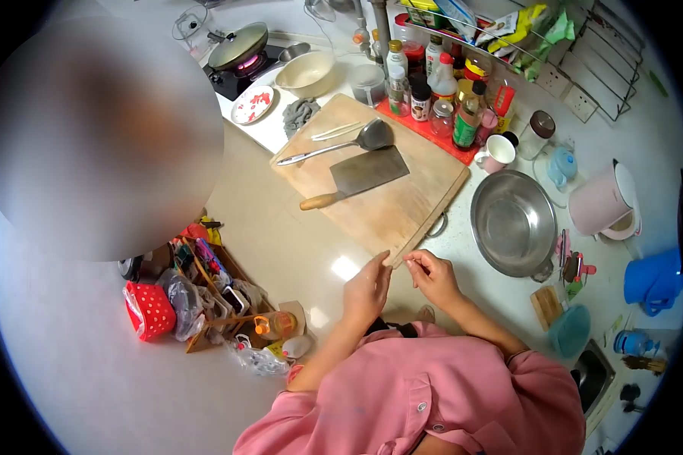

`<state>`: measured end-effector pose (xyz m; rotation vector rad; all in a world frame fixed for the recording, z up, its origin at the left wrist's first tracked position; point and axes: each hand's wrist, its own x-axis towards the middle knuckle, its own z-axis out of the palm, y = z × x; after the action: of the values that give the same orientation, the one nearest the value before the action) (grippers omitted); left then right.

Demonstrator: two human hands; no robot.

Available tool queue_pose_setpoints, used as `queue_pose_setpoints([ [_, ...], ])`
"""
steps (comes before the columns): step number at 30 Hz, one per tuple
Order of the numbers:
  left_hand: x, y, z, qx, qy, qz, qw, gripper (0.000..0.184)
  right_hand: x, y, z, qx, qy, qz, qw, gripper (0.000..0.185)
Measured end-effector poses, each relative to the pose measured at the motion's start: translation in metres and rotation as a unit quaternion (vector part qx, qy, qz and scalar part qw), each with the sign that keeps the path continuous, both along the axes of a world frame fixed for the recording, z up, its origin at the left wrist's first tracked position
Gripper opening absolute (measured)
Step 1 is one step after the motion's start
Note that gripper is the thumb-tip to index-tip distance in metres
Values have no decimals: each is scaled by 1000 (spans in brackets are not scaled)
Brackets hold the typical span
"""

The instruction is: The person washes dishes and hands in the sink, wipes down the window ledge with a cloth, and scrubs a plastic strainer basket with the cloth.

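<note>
My left hand [366, 290] is at the near corner of the wooden cutting board [402, 208], fingers pressed together and pointing forward. Close by on its right, my right hand [435, 277] is closed in a pinch. Whatever either hand holds, if anything, is too small to make out. On the board lie a cleaver [370, 171] with a wooden handle, a metal spatula [373, 136] and a pair of pale chopsticks [338, 130]. Neither hand touches these tools.
Right of the board stands a steel basin [513, 221]. Bottles and jars crowd a red mat [425, 130] behind it. A lidded wok [239, 47] sits over a lit burner at the far left. A wooden rack [224, 303] with bags stands on the floor.
</note>
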<state>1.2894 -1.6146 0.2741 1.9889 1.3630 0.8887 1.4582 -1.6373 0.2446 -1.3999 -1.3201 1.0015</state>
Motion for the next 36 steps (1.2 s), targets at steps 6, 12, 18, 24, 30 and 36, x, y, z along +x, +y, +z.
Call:
queue_pose_setpoints([
  [6,-41,77,2,49,-59,-27,997,37,-41,70,8,1,-12,-20,1000,12],
  [12,-153,176,-4,8,-69,-7,998,34,-147,178,-2,-32,-8,-17,999,15],
  [18,-270,258,5,25,-48,49,997,35,-243,298,12,27,-34,20,999,17],
  [24,-320,306,-7,10,-71,53,996,34,-256,402,-6,130,-159,41,978,25],
  [30,-360,344,-12,-2,-17,94,995,33,-227,516,-40,105,-364,-36,925,37],
  [36,-379,401,6,-20,15,117,993,28,-231,586,-84,-72,-490,-34,868,47],
])
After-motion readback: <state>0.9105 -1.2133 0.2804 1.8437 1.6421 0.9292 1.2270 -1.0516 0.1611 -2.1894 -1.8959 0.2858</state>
